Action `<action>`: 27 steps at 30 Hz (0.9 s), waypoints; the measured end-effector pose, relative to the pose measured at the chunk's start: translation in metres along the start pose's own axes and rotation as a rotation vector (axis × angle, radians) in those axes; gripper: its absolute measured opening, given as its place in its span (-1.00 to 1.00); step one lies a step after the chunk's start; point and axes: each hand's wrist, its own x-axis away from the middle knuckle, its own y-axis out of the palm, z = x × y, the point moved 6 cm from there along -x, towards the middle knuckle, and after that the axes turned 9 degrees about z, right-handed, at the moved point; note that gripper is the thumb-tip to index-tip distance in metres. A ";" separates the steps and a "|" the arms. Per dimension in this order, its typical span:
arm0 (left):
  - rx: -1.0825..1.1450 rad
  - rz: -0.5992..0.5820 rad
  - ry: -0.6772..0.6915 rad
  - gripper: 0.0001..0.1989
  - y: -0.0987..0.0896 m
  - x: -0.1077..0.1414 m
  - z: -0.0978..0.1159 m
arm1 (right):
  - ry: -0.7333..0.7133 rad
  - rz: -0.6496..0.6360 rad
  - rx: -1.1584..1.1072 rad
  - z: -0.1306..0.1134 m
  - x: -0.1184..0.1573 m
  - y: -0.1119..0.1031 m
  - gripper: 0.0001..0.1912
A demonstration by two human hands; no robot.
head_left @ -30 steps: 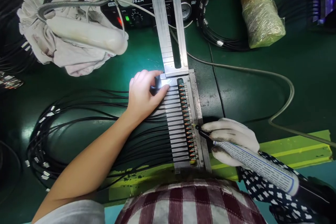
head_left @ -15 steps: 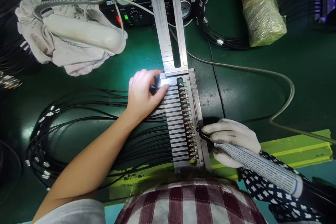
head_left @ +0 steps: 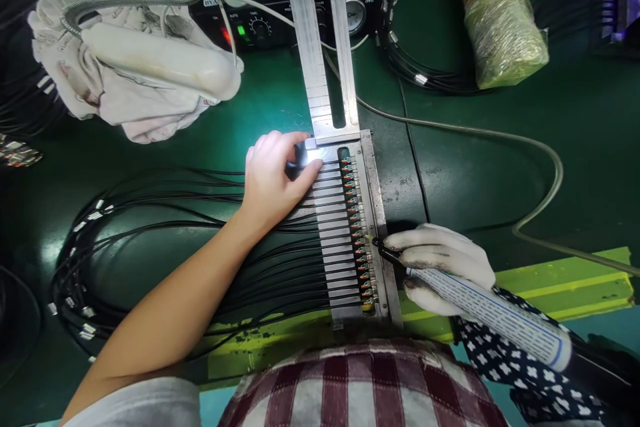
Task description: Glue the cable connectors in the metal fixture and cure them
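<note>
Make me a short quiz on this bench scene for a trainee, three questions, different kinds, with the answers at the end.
1. Multiple choice: what does the gloved right hand hold?
A) a folded cloth
B) a tool with a printed label
C) a coil of wire

2. True or false: the bare left hand is at the end of the row of connectors nearest the person's body.

3. Fill in the blank: from the connectors, the black cables run toward the person's ____ side.

Key:
1. B
2. False; it is at the far end.
3. left
</note>
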 end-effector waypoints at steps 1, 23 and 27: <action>0.000 -0.002 0.000 -0.65 0.000 0.000 0.000 | 0.002 0.000 0.003 0.001 0.000 0.000 -0.85; 0.004 0.001 -0.010 -0.66 0.000 0.000 0.001 | 0.007 0.003 0.034 -0.009 0.004 -0.001 -0.89; -0.003 -0.002 -0.010 -0.66 0.000 0.000 0.000 | 0.014 0.017 0.038 -0.010 0.004 -0.002 -0.89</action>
